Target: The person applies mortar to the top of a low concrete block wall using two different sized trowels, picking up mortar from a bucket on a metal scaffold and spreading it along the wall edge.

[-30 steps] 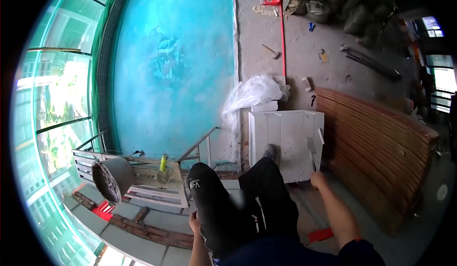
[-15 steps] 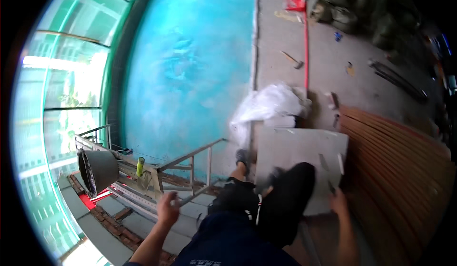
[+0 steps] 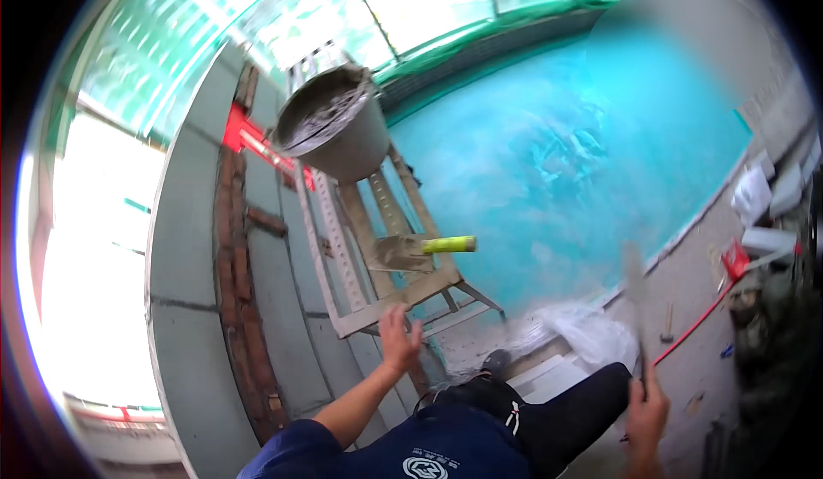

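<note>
My left hand [image 3: 399, 338] has its fingers apart at the near end of a metal platform [image 3: 369, 314]; I cannot tell if it touches the frame. On the platform stand a grey bucket [image 3: 356, 144] of grey mix and a trowel [image 3: 444, 244] with a yellow-green handle, its blade smeared with grey material. My right hand [image 3: 645, 406], at the lower right beside my raised knee, grips a long upright tool [image 3: 635, 299], its upper part blurred by motion. A crumpled plastic sheet [image 3: 600, 342] lies beyond my legs.
A grey panelled surface [image 3: 193, 342] with exposed brick strips runs along the left, beside bright green-tinted windows [image 3: 437, 7]. A blue-coated floor [image 3: 531, 204] spreads ahead. At the right are a red dustpan [image 3: 735, 260] with a long handle, a hammer [image 3: 667, 335] and dark sacks [image 3: 759, 350].
My view has swung left toward the platform and bucket. My left hand has risen to the platform's near end, fingers spread, and my right hand has lifted the long tool upright.
</note>
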Action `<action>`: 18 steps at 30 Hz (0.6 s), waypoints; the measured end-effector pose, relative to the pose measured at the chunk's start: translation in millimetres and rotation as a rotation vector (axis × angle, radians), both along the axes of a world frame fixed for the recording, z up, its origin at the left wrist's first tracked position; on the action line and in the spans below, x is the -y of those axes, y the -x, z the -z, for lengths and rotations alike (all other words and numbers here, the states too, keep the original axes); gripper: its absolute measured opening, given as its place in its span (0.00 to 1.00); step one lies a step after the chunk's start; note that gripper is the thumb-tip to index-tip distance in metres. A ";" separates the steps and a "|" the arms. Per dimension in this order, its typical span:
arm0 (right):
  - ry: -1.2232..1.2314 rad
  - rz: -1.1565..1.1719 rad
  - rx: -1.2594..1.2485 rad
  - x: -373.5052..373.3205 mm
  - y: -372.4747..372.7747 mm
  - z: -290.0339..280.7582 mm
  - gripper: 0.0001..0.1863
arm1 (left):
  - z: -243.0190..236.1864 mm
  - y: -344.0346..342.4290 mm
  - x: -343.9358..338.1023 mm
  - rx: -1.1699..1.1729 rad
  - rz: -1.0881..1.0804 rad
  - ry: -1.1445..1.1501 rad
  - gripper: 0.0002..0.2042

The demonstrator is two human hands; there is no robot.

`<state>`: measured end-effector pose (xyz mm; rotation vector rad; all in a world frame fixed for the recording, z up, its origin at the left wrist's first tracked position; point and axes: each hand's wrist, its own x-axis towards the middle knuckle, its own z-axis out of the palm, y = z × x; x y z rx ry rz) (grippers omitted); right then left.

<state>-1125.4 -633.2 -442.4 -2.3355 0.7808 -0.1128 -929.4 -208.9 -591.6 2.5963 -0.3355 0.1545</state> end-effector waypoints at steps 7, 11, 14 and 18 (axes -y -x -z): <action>-0.137 -0.732 0.107 -164.2 -215.7 40.2 0.13 | 36.5 -24.5 -51.7 0.082 -0.463 -0.071 0.35; 0.176 -0.903 0.124 -229.8 -283.5 90.6 0.11 | 43.7 -35.3 -47.2 -0.029 -0.559 -0.159 0.41; 0.462 -1.016 0.452 -237.9 -305.8 104.2 0.10 | 34.2 -33.4 -52.2 -0.031 -0.593 -0.143 0.42; 0.538 -1.137 0.438 -226.8 -330.0 100.3 0.12 | 41.4 -31.2 -47.9 0.002 -0.659 -0.167 0.42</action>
